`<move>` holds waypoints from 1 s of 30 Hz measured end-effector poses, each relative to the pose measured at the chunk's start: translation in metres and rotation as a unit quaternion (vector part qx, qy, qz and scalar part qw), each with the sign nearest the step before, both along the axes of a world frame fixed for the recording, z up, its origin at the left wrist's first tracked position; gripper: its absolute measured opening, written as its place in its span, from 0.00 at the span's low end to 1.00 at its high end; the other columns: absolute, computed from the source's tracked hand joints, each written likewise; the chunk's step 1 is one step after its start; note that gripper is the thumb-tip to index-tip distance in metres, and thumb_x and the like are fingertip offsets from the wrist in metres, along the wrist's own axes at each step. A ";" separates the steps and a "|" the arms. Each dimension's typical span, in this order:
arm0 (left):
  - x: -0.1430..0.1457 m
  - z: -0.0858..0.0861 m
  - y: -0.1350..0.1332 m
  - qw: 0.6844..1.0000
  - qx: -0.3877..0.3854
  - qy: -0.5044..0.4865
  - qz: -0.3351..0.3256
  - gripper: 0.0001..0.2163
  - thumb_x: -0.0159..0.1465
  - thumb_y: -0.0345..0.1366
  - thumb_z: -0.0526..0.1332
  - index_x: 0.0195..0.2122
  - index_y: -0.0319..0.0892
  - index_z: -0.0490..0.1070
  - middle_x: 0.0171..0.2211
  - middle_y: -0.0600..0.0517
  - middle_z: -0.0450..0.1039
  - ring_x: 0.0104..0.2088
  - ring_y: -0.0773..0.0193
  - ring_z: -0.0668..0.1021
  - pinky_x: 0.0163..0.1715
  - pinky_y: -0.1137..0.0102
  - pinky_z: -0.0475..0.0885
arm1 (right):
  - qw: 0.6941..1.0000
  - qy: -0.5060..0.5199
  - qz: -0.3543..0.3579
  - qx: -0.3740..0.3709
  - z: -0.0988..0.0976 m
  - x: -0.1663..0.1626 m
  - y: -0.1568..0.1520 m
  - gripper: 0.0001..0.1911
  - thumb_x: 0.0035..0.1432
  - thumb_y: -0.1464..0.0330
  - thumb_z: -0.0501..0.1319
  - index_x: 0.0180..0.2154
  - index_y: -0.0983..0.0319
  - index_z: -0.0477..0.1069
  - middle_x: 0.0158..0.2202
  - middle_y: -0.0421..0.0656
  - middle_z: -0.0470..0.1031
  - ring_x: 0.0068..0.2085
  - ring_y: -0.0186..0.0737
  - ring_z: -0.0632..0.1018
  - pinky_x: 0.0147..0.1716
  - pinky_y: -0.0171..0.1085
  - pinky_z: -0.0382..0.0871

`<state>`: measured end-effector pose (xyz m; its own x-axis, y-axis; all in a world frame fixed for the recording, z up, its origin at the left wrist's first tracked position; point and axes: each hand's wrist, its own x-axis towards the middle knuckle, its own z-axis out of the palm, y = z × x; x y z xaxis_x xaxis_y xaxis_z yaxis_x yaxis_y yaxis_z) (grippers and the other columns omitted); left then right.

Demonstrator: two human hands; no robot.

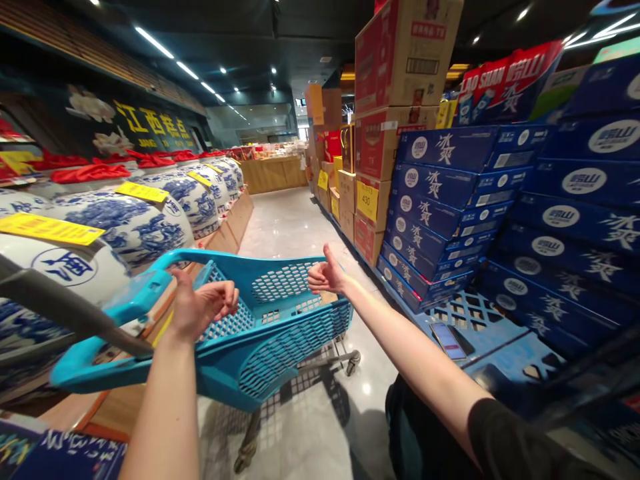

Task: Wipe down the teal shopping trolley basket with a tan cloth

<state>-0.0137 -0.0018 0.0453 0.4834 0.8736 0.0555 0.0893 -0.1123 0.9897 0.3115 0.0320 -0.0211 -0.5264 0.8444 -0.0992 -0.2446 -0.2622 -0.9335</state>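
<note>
A turquoise plastic shopping cart (293,343) stands in front of me, angled across the aisle. My left hand (197,308) is raised over the cart near its handle (117,303), thumb up and fingers curled in, holding nothing that I can see. Above the far end of the basket, my right hand (327,273) makes a fist with the thumb pointing up, and nothing shows in it. A small beige thing (328,297) lies in the basket just below my right hand, partly hidden by it; its kind I cannot make out.
Big blue-and-white porcelain jars (127,217) with red cloth tops line a wooden ledge on the left. Stacked blue cartons (440,173) and brown-red boxes (383,80) rise on the right. A phone (447,340) lies on a blue pallet (500,333). Shiny floor (285,213) runs ahead to a counter (273,175).
</note>
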 end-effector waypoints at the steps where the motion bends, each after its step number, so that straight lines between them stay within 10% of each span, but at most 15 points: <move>1: 0.003 0.000 0.000 1.000 -0.001 0.004 -0.009 0.50 0.43 0.92 0.43 0.18 0.43 0.71 0.15 0.51 0.63 0.17 0.65 0.64 0.21 0.68 0.62 | 1.000 0.003 0.015 -0.001 0.000 -0.003 0.000 0.48 0.62 0.35 0.11 0.15 0.53 0.50 0.11 0.37 0.48 0.18 0.34 0.51 0.24 0.36 0.63; 10: 0.002 -0.006 0.007 1.000 -0.017 0.022 -0.007 0.52 0.40 0.93 0.38 0.17 0.44 0.70 0.14 0.51 0.61 0.15 0.67 0.62 0.20 0.68 0.58 | 1.000 0.004 0.008 -0.023 -0.035 0.012 0.004 0.47 0.59 0.34 0.08 0.15 0.53 0.46 0.10 0.35 0.45 0.16 0.33 0.46 0.19 0.33 0.56; 24: -0.001 -0.005 0.007 0.996 -0.031 0.081 0.031 0.52 0.36 0.94 0.37 0.19 0.44 0.67 0.15 0.51 0.62 0.17 0.65 0.66 0.17 0.70 0.58 | 0.997 -0.065 0.024 -0.014 -0.036 0.002 -0.007 0.45 0.70 0.39 0.15 0.17 0.54 0.47 0.12 0.34 0.46 0.16 0.31 0.48 0.17 0.30 0.53; 30: 0.018 -0.021 -0.011 0.930 0.075 0.338 0.121 0.44 0.54 0.84 0.53 0.37 0.43 0.77 0.29 0.47 0.80 0.29 0.54 0.79 0.31 0.65 0.72 | 0.985 -0.171 0.002 -0.006 -0.042 0.001 -0.003 0.42 0.79 0.39 0.37 0.18 0.56 0.51 0.13 0.32 0.49 0.17 0.30 0.53 0.17 0.30 0.50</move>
<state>0.0045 -0.0129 0.0239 0.2418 0.9685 -0.0599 0.7257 -0.1395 0.6737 0.3125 0.0287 -0.0635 -0.4644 0.8395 -0.2820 0.0843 -0.2750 -0.9577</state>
